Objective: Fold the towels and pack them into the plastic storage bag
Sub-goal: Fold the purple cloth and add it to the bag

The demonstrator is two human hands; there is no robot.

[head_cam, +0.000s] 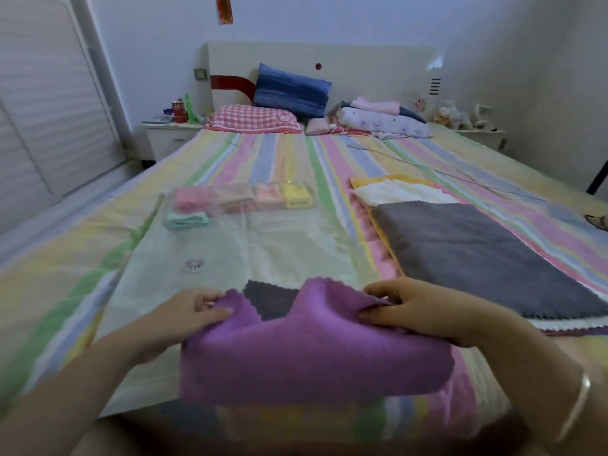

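Head view | left hand (194,311) pinches purple towel (312,353); right hand (404,307) pinches it too

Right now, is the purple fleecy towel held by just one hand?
No: the left hand and the right hand each pinch an upper corner of the purple fleecy towel.

Dim, soft bluish light; blurred, edges warped.

Both hands (197,311) (404,307) pinch purple towel (312,353) above striped bed (296,153).
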